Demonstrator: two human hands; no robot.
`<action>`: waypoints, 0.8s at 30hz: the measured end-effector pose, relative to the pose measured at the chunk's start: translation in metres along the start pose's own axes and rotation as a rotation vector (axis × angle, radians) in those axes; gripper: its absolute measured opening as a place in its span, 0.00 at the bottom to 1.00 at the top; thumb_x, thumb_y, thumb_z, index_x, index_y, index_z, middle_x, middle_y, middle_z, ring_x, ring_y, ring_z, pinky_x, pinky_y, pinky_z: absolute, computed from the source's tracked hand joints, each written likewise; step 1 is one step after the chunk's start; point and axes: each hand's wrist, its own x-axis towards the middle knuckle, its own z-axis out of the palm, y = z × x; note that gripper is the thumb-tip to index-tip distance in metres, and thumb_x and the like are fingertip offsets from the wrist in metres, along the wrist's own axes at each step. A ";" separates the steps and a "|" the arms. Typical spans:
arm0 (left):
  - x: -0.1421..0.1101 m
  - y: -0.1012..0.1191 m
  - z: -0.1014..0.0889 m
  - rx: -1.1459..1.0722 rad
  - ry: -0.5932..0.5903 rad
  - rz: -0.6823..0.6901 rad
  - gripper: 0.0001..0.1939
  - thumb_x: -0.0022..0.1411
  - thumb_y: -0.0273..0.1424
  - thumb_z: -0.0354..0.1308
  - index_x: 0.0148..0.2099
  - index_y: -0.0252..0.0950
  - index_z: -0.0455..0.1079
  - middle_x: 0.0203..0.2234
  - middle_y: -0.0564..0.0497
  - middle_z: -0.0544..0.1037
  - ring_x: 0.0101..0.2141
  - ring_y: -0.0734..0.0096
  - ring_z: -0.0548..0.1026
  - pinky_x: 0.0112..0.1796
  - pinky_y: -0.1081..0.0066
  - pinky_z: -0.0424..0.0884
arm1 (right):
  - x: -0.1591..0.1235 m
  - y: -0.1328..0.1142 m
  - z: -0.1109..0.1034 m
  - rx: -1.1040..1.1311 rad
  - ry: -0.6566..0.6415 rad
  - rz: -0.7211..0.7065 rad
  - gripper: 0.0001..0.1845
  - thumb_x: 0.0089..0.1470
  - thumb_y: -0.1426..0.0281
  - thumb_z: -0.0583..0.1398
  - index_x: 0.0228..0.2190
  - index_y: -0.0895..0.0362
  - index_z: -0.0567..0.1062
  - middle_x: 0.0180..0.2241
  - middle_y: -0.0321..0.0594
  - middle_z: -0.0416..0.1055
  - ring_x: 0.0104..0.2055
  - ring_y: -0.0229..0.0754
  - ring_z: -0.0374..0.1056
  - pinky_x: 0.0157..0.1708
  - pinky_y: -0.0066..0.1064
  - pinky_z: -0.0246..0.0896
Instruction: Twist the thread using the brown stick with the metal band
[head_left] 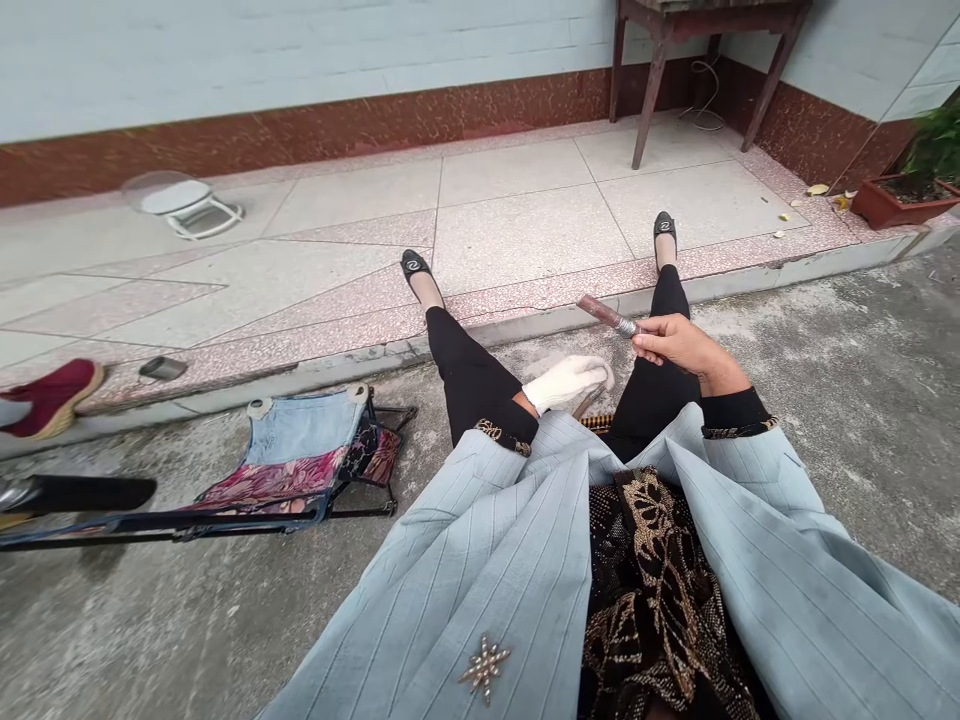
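Wire-wrapped stick: in the right hand, above the near edge of the tiled ledge. Tilted, reddish-brown end pointing up-left, silvery winding next to the fingers.

Largest first. Grey concrete on the near side of the ledge; pale wall with brown base band along its far side. Folding chair, denim and floral fabric, dark frame, on the concrete just below the ledge, left part. Dark red wooden table on the ledge, far right part, against the wall. Planter, reddish, green plant in it, at the ledge's right end. White stool, low, on the ledge's left part. Red shoe, another person's, at the ledge's left front edge. Wearer's two black shoes, apart, on the ledge.

Left hand, white glove, in front of the ledge, between the knees, at a slim piece, partly hidden; can't tell if the left grip is closed on it. Right grip: bare, clenched on the stick's wound end. Small dark can on the ledge's front edge, near the red shoe. Yellow leaves, ledge's right end, near planter.
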 end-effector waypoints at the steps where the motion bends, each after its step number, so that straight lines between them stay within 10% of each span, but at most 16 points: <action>1: -0.001 -0.001 0.003 -0.059 -0.013 -0.016 0.20 0.68 0.42 0.48 0.38 0.31 0.74 0.23 0.53 0.70 0.22 0.78 0.63 0.26 0.75 0.61 | 0.002 0.002 0.001 0.004 0.022 0.022 0.14 0.53 0.60 0.62 0.27 0.59 0.71 0.22 0.32 0.64 0.21 0.30 0.56 0.20 0.24 0.51; 6: 0.000 0.003 0.002 0.011 -0.042 -0.011 0.21 0.68 0.43 0.50 0.37 0.31 0.74 0.29 0.50 0.76 0.30 0.73 0.70 0.35 0.73 0.66 | 0.010 0.009 0.008 -0.104 0.119 0.104 0.12 0.53 0.61 0.60 0.28 0.58 0.72 0.22 0.33 0.65 0.21 0.33 0.57 0.21 0.26 0.52; 13: 0.005 0.002 0.006 0.390 -0.098 -0.032 0.20 0.70 0.43 0.46 0.39 0.34 0.72 0.34 0.49 0.78 0.35 0.68 0.73 0.39 0.70 0.65 | 0.014 0.007 0.018 -0.964 0.216 0.203 0.14 0.60 0.65 0.56 0.35 0.59 0.79 0.34 0.47 0.78 0.38 0.47 0.72 0.35 0.32 0.57; 18: 0.005 0.015 0.005 0.808 -0.125 -0.017 0.19 0.71 0.42 0.47 0.38 0.37 0.74 0.31 0.48 0.78 0.33 0.66 0.74 0.34 0.69 0.62 | 0.016 0.009 0.027 -1.224 -0.108 0.361 0.17 0.59 0.67 0.57 0.43 0.62 0.81 0.44 0.59 0.78 0.45 0.54 0.75 0.40 0.36 0.61; 24: 0.012 0.028 -0.020 0.690 -0.135 0.114 0.13 0.67 0.38 0.53 0.36 0.37 0.75 0.27 0.51 0.75 0.29 0.69 0.71 0.33 0.71 0.61 | 0.009 0.002 0.018 -0.960 -0.522 0.298 0.08 0.52 0.71 0.60 0.23 0.58 0.77 0.24 0.43 0.75 0.28 0.41 0.69 0.29 0.31 0.56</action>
